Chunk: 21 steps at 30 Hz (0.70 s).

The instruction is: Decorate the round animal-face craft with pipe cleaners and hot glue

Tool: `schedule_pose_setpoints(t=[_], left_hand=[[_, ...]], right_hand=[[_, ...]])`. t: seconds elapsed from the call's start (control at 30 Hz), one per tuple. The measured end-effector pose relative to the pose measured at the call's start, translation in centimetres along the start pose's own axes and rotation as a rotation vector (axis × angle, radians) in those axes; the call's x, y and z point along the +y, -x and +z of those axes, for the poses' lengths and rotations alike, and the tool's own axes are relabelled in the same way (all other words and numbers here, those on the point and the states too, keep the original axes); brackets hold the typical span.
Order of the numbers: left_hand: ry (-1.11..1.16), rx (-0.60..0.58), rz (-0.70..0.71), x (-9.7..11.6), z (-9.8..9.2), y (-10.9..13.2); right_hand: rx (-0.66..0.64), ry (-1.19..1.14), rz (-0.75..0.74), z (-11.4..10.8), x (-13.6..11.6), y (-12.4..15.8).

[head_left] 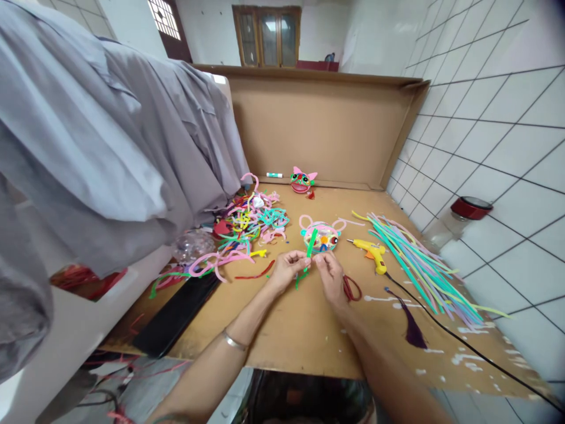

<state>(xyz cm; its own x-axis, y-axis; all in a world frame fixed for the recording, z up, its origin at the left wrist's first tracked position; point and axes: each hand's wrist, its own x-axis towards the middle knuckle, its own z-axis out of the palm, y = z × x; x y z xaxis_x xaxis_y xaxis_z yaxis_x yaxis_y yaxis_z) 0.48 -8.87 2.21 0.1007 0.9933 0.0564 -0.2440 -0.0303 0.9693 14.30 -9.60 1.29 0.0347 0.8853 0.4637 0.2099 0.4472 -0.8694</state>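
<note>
My left hand and my right hand meet over the cardboard worktop, both pinching a green pipe cleaner that sticks up between them. Its lower end hangs below my left hand. Just behind the hands lies a pink and teal pipe-cleaner face with looped ears. A red loop lies by my right wrist. My left wrist wears a silver bangle.
A yellow glue gun with a black cord lies right of the hands, beside a long bundle of pipe cleaners. A tangled pile of pipe cleaners sits left. A finished mask and marker stand at the back. Grey cloth hangs left. A purple tassel lies near.
</note>
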Motion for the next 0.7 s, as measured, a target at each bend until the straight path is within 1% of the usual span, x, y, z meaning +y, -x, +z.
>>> schedule_pose_setpoints(t=[0.17, 0.33, 0.4, 0.57, 0.7], left_hand=[[0.0, -0.093, -0.028, 0.15, 0.19, 0.09], [0.035, -0.096, -0.079, -0.09, 0.42, 0.12], [0.018, -0.096, -0.079, -0.1, 0.43, 0.14], [-0.06, -0.107, -0.008, 0.25, 0.3, 0.17], [-0.059, -0.129, -0.02, 0.32, 0.2, 0.12]], right_hand=[[-0.012, -0.098, 0.042, -0.18, 0.25, -0.54], [0.106, -0.126, 0.095, -0.16, 0.48, -0.71], [0.132, -0.139, 0.098, -0.18, 0.48, -0.7], [0.148, -0.216, 0.101, -0.22, 0.4, -0.63], [0.156, -0.251, 0.101, -0.34, 0.2, -0.8]])
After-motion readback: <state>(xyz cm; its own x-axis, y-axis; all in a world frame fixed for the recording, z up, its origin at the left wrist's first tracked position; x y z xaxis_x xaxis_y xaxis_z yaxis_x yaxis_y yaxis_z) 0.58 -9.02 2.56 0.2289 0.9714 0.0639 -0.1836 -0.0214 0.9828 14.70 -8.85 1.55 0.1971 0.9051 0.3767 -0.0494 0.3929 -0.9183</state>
